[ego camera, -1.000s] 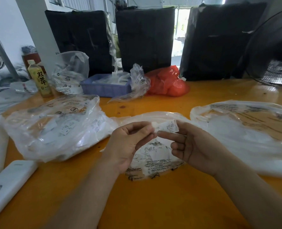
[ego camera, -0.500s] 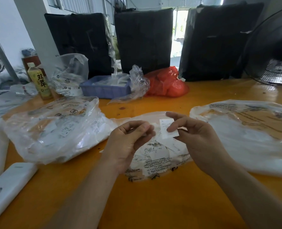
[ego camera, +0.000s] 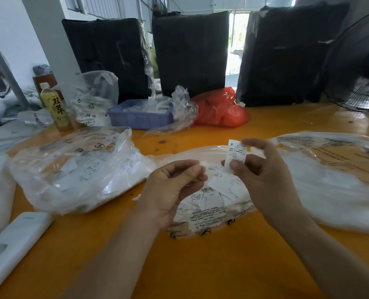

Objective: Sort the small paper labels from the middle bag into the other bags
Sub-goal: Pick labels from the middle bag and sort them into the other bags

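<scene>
Right hand (ego camera: 263,175) pinches a thin rectangular printed paper label (ego camera: 236,152) upright; left hand (ego camera: 175,186) grip pinches a small white scrap (ego camera: 203,164) above the crinkled clear middle bag (ego camera: 211,203).

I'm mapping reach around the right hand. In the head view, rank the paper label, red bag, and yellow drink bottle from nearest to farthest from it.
From the right hand:
1. Paper label, pinched in its fingers.
2. Red bag, behind, mid-table.
3. Yellow drink bottle, far left rear.

Both forearms bare, no sleeves; left grip (ego camera: 175,182), right grip (ego camera: 263,175) ungloved.
</scene>
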Tool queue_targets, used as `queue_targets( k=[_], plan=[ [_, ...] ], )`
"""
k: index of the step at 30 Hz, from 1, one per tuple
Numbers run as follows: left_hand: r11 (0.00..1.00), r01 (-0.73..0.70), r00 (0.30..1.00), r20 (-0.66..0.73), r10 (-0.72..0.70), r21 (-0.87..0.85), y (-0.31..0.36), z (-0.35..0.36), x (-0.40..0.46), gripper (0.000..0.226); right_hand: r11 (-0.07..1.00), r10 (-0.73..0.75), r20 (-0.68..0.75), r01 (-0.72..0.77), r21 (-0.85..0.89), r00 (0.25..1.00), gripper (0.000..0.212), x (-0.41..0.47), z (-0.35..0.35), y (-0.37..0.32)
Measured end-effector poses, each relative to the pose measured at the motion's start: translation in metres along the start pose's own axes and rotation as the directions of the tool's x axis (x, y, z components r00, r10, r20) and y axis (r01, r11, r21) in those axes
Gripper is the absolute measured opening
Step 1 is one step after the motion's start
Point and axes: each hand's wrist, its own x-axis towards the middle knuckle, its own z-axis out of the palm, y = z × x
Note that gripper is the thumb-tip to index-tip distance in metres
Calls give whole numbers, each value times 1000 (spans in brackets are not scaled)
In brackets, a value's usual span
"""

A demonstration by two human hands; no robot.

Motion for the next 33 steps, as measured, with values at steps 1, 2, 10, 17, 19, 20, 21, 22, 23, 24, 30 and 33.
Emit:
queue_targets(
  k=[1, 2, 10, 17, 19, 20, 21, 22, 23, 24, 30, 33],
  plan=[
    [1000, 4, 1000, 2, -4, -2, 0, 0, 0, 17, 1000, 31, -12, -31, 4, 999, 42, 0, 0, 0],
    [1000, 8, 1000, 4, -8, -14, -1, -1, 0, 18, 999, 51, -12, -51, 4, 999, 44, 1, 0, -2],
    [999, 3, 1000, 26, -2, -40, -5, -1, 3, 26, 997, -50, 7, 50, -55, 999, 5, -3, -1, -6],
    [1000, -9, 1000, 16, 9, 11, -6, -1, 3, 27, 960, -135, -8, 129, -248, 991, 11, -3, 3, -4],
    [1000, -6, 999, 32, 5, 27, -6, -1, 2, 28, 942, -165, -10, 154, -297, 986, 10, -4, 2, -3],
    [999, -7, 999, 41, 6, 37, -6, -1, 2, 30, 933, -185, -14, 171, -317, 983, 8, -4, 2, -3],
    [999, -10, 999, 51, 8, 48, -7, -1, 2, 31, 922, -208, -18, 190, -337, 978, 8, -4, 1, -4],
    [998, -12, 998, 61, 9, 57, -7, -1, 1, 31, 911, -231, -20, 209, -357, 973, 9, -5, 2, -4],
    [998, -14, 998, 69, 10, 63, -7, 0, 1, 30, 897, -253, -20, 227, -380, 967, 9, -5, 2, -5],
    [998, -17, 997, 76, 11, 69, -7, 0, 1, 31, 882, -273, -17, 243, -404, 962, 9, -5, 3, -6],
    [992, -52, 996, 80, 43, 116, -8, 0, 0, 33, 812, -322, 45, 300, -500, 946, 10, -6, 5, -5],
    [981, -79, 996, 61, 69, 176, -9, 1, 0, 28, 785, -327, 89, 323, -529, 941, 11, -6, 5, -3]
  ],
)
